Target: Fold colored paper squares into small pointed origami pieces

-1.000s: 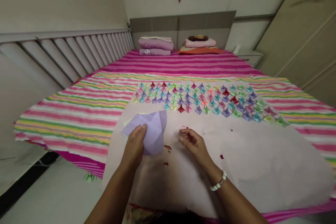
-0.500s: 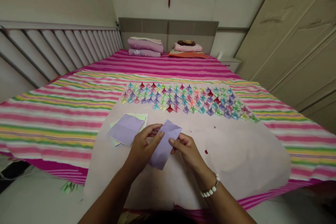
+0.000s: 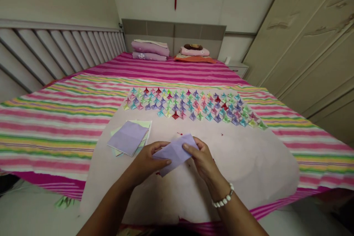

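Observation:
A creased sheet of purple paper (image 3: 177, 152) is held between my two hands above the pale board. My left hand (image 3: 151, 160) pinches its left end, thumb on top. On the right end, my right hand (image 3: 201, 155) grips it with the thumb pressed on the face and the fingers behind. Left of my hands lies a stack of square coloured paper (image 3: 128, 137), a purple sheet uppermost. Beyond them, rows of small folded paper pieces (image 3: 182, 105) in many colours stand along the far part of the board.
The pale board (image 3: 249, 162) rests on a bed with a striped sheet (image 3: 55, 125). Small red scraps (image 3: 179, 133) lie on the board. Folded bedding (image 3: 151, 49) is by the headboard, a railing (image 3: 63, 51) at left, a wardrobe (image 3: 298, 44) at right.
The purple paper has turned from upright to slanting sideways. My left hand has moved down to its lower left end; my right hand has shifted up at the right end.

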Action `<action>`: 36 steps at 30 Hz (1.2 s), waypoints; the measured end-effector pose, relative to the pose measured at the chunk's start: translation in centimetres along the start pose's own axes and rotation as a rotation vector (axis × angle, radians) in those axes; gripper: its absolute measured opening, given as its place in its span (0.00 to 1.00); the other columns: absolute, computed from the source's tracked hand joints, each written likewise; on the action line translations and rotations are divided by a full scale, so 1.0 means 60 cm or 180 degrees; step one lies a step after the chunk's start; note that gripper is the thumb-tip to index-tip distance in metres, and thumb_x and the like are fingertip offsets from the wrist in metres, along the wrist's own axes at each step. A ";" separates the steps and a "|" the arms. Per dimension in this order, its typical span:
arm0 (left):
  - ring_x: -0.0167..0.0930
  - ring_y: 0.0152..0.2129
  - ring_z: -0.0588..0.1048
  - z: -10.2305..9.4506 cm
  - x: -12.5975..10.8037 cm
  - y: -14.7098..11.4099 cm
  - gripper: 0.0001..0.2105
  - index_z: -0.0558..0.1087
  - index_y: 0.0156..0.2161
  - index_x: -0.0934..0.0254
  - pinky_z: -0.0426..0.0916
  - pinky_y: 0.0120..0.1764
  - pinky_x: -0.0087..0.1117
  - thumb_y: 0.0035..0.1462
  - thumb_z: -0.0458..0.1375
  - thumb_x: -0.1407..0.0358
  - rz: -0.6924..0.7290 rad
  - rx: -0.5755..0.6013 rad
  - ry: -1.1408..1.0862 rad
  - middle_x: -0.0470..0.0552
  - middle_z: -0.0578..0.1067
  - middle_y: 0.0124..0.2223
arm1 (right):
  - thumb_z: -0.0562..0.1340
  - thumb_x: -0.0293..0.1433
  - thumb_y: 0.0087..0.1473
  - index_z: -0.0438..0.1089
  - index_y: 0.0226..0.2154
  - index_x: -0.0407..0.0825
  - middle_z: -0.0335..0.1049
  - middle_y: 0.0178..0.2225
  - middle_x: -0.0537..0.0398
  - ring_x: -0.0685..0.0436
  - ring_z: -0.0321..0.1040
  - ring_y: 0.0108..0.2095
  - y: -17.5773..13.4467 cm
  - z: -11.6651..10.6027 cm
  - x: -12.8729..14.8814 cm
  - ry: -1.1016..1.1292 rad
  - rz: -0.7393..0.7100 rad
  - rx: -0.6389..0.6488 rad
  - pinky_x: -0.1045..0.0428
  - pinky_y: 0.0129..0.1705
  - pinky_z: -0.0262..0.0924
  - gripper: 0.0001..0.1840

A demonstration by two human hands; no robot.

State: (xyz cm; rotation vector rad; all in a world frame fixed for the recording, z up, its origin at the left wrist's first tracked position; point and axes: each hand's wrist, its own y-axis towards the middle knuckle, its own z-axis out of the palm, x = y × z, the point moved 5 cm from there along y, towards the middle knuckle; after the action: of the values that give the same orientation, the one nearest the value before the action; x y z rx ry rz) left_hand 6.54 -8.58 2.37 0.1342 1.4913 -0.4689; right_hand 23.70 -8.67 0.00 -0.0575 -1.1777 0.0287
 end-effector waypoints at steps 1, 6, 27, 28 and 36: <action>0.29 0.22 0.74 -0.004 -0.005 0.002 0.23 0.75 0.46 0.64 0.68 0.24 0.28 0.40 0.69 0.68 0.0009 -0.0036 0.0034 0.52 0.78 0.34 | 0.72 0.37 0.38 0.74 0.27 0.47 0.72 0.23 0.59 0.49 0.64 0.23 0.000 -0.002 0.003 0.0029 0.0062 0.0004 0.53 0.29 0.58 0.14; 0.29 0.30 0.76 -0.033 -0.016 0.018 0.26 0.73 0.47 0.64 0.70 0.35 0.28 0.39 0.70 0.67 0.0333 -0.0908 -0.0928 0.48 0.78 0.33 | 0.74 0.33 0.35 0.70 0.21 0.47 0.68 0.19 0.62 0.52 0.61 0.21 -0.002 -0.007 0.011 0.0319 0.0159 -0.0116 0.56 0.25 0.55 0.13; 0.37 0.44 0.77 0.031 0.012 0.018 0.20 0.67 0.53 0.67 0.71 0.49 0.41 0.54 0.59 0.72 -0.0069 -0.0517 -0.2330 0.58 0.77 0.47 | 0.58 0.24 0.53 0.65 0.55 0.60 0.51 0.63 0.53 0.39 0.58 0.55 -0.046 0.001 0.034 -0.2033 -0.1813 0.0348 0.42 0.52 0.58 0.28; 0.38 0.44 0.77 0.031 0.012 0.017 0.19 0.69 0.52 0.67 0.71 0.49 0.41 0.53 0.60 0.72 -0.0069 -0.0453 -0.2303 0.58 0.78 0.47 | 0.57 0.23 0.51 0.65 0.54 0.61 0.47 0.64 0.54 0.38 0.55 0.57 -0.049 0.005 0.035 -0.2269 -0.1976 0.0431 0.41 0.53 0.56 0.29; 0.42 0.44 0.77 0.038 0.014 0.007 0.14 0.75 0.42 0.70 0.72 0.47 0.41 0.48 0.65 0.68 -0.0087 -0.0215 -0.1856 0.59 0.80 0.41 | 0.63 0.25 0.48 0.75 0.39 0.58 0.53 0.63 0.55 0.34 0.54 0.58 -0.044 0.016 0.037 -0.2612 -0.2053 0.0540 0.36 0.54 0.54 0.15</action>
State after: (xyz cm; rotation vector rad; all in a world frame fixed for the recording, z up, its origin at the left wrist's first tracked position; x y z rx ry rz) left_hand 8.80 -9.23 1.69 -0.0741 0.9354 -0.4321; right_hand 23.62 -11.15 2.57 0.5306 -1.9582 -0.4544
